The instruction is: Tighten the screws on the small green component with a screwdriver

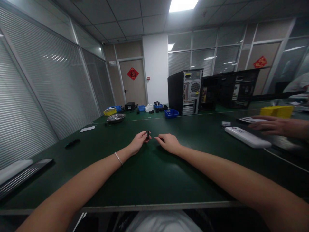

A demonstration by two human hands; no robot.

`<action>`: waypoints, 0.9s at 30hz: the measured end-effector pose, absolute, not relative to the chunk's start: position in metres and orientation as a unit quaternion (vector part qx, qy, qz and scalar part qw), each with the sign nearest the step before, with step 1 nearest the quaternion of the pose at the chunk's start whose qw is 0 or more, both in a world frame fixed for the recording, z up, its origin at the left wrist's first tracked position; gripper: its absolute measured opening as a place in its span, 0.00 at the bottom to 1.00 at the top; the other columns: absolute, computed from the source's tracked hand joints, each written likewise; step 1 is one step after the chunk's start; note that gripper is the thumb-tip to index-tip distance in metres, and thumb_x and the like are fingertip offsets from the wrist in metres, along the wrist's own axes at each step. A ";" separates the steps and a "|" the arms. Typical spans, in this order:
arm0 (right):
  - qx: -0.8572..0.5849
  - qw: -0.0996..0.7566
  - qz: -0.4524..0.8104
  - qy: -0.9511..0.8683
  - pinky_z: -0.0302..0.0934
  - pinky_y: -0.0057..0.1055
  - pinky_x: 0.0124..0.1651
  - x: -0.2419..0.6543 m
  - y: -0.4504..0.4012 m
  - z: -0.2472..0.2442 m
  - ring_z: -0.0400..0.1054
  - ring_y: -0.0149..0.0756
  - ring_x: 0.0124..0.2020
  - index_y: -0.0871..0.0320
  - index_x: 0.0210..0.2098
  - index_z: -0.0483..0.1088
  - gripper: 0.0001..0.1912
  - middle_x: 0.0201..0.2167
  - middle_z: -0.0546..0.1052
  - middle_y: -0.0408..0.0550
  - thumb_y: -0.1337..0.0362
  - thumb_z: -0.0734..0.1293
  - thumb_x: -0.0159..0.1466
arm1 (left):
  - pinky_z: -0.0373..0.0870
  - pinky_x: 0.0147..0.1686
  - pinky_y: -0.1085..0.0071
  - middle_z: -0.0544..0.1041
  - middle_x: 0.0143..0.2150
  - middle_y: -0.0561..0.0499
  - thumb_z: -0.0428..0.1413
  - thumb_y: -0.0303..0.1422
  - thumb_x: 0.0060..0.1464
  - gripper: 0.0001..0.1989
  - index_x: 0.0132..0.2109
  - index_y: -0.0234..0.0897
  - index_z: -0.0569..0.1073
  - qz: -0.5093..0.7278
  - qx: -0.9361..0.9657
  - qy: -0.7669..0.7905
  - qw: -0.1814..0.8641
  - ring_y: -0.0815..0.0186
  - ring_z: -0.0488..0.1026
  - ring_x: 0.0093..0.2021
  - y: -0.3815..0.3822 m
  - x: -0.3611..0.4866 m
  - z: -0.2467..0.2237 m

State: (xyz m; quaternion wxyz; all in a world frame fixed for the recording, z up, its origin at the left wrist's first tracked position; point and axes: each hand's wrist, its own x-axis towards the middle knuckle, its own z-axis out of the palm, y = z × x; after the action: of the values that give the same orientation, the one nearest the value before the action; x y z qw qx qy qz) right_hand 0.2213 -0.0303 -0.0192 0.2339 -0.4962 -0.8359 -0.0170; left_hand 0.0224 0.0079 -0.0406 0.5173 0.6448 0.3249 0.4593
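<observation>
Over the middle of the green table (149,174), my left hand (138,142) is closed on a small black part (147,135), pinched between thumb and fingers. Its exact kind is too small to make out. Just to the right, my right hand (169,143) is closed, thumb and forefinger together, pointing at the black part with a short gap between. Something thin and pale may stick out at its fingertips, but what it is I cannot tell. The curled fingers hide the rest.
Computer towers (185,93) stand at the back right. Small blue bins (171,113) and a metal dish (116,118) sit along the far side. On the right lies a white device (246,137) beside another person's hand (272,125). A dark tray (26,175) lies at left.
</observation>
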 end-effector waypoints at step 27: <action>-0.481 0.241 -0.002 -0.843 0.47 0.25 0.30 0.220 -0.035 -0.014 0.64 0.31 0.31 0.57 0.32 0.68 0.18 0.30 0.73 0.45 0.55 0.52 0.66 | 0.61 0.31 0.73 0.69 0.31 0.51 0.53 0.36 0.52 0.18 0.50 0.34 0.66 0.388 0.730 0.316 0.466 0.70 0.65 0.29 -0.013 0.029 -0.026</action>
State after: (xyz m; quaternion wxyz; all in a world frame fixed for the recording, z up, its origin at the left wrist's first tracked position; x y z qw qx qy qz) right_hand 0.2196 -0.0355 -0.0145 0.2413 -0.4806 -0.8431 -0.0020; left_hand 0.0289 -0.0133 -0.0263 0.4657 0.7298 0.3156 0.3885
